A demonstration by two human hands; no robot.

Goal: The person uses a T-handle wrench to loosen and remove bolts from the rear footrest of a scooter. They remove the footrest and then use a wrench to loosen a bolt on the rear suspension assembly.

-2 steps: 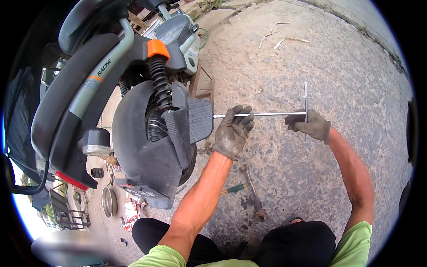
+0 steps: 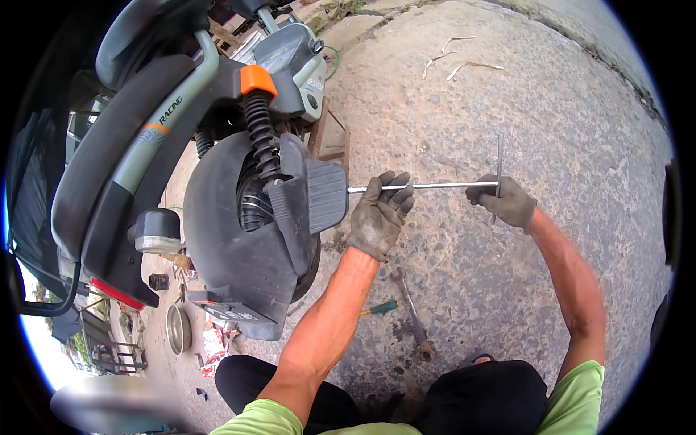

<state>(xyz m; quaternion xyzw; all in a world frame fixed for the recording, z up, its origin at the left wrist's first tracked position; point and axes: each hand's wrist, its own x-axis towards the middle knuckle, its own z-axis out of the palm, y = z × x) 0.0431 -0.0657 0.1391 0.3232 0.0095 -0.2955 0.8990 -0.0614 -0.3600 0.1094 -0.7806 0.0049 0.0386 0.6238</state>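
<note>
"T-handle wrench (image 2: 449, 185), one, bright metal: where is it held?"

"Level across the middle of the view, between the scooter (image 2: 134, 156) and the right hand (image 2: 507, 201). Its crossbar (image 2: 499, 156) shows above and below that hand, whose fingers are closed on the joint of shaft and bar."

"And the left hand (image 2: 378, 217)?"

"Apart from the right, at the other end of the shaft: thumb and half-curled fingers about the metal. Both hands in dark grey work gloves."

"The shaft's far tip?"

"At the right edge of a grey ribbed plate (image 2: 327, 197); whether it butts against the plate or runs behind it, I cannot tell."

"Parts on the scooter?"

"Black rear fender (image 2: 217, 188), one; black coil spring (image 2: 262, 134), upright, under an orange cap (image 2: 258, 80); red tail light (image 2: 116, 293), lower left."

"Loose items?"

"On the rough concrete ground (image 2: 580, 145), near the knees: spanner (image 2: 410, 304), one, long, worn, lying aslant; screwdriver (image 2: 384, 307), one, green-handled, just left of it. Metal bowl (image 2: 177, 330), one, round, further left, well apart from both. Pale dry strips (image 2: 475, 67), several, at the upper right."
</note>
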